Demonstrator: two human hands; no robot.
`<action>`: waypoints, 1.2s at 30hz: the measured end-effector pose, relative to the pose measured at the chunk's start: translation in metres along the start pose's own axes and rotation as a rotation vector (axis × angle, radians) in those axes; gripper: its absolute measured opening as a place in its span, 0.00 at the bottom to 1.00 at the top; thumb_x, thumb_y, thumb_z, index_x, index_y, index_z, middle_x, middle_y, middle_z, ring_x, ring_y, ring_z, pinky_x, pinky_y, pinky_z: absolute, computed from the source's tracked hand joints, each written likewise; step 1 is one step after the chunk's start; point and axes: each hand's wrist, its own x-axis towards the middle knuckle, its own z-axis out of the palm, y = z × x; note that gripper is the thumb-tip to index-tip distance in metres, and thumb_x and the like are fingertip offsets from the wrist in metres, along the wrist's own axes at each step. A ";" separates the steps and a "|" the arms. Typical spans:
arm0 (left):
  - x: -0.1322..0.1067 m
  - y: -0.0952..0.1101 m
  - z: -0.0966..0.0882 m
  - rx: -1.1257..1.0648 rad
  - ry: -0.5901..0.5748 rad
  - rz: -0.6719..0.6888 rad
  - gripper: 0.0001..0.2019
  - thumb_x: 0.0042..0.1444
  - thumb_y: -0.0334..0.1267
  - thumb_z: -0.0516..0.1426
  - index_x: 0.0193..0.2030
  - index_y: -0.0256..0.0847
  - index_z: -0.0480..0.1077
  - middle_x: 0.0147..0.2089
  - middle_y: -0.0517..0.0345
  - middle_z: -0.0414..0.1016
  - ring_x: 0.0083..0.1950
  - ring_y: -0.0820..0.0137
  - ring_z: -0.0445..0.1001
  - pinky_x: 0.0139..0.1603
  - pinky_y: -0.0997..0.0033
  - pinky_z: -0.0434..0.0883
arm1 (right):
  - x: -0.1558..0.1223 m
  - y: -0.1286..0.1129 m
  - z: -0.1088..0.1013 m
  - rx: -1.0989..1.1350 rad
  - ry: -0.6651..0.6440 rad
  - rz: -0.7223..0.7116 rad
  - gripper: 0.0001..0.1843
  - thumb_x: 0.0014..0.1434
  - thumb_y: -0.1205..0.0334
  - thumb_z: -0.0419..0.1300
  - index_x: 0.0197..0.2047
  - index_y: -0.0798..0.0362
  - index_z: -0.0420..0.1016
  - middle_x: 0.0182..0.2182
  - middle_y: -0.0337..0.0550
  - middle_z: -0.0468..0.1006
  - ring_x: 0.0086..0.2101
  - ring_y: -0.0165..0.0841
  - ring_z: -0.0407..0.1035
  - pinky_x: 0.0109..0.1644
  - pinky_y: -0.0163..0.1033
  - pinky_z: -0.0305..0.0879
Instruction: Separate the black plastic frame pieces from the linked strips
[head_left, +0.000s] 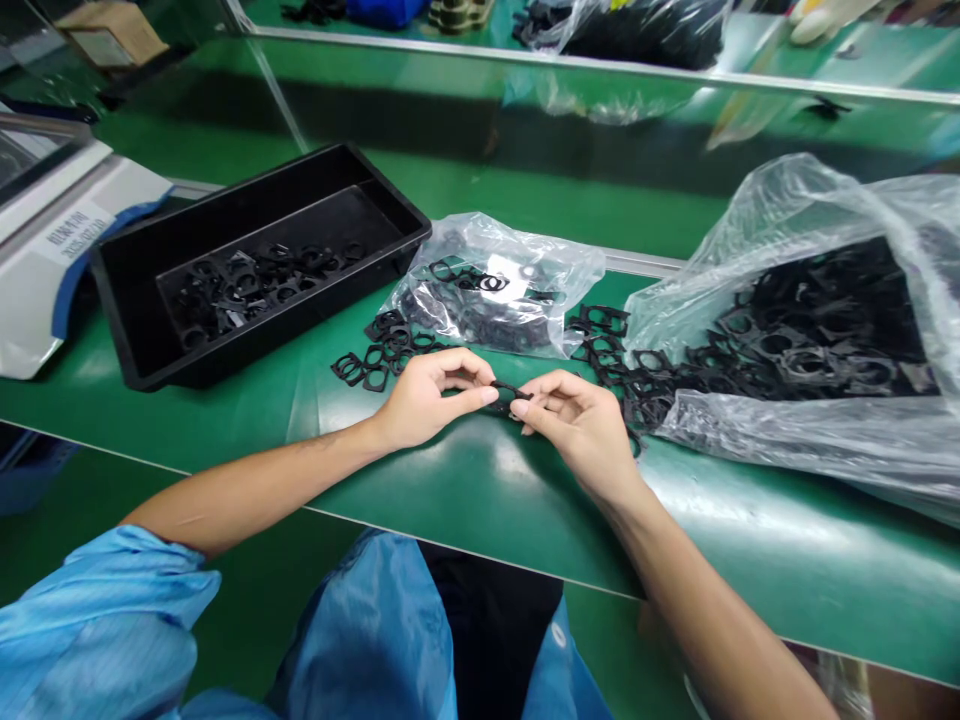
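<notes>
Between my two hands, just above the green table, is a small black ring-shaped plastic part (508, 392). My left hand (439, 395) pinches its left end between thumb and fingers. On the other end, the thumb and fingertips of my right hand (571, 415) are closed. Loose black ring parts (386, 350) lie on the table just beyond my left hand. Behind both hands rests a clear plastic bag (495, 290) with more black rings in and on it. To the right, a heap of black frame-like parts (810, 345) spills from a large clear bag (757, 435) toward my right hand.
A black tray (157, 345) with several black parts in it stands at the left, slightly angled. Beside it is a white and blue machine (82, 235). The green table (480, 500) ends at a front edge near my body. A raised shelf (480, 55) runs along the back.
</notes>
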 end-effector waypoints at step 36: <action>-0.001 0.004 0.000 -0.038 -0.043 -0.030 0.15 0.52 0.48 0.69 0.33 0.37 0.75 0.31 0.59 0.76 0.32 0.74 0.74 0.35 0.75 0.73 | -0.001 -0.002 0.002 0.081 -0.005 0.025 0.21 0.40 0.52 0.80 0.27 0.54 0.76 0.20 0.36 0.76 0.22 0.27 0.69 0.29 0.35 0.68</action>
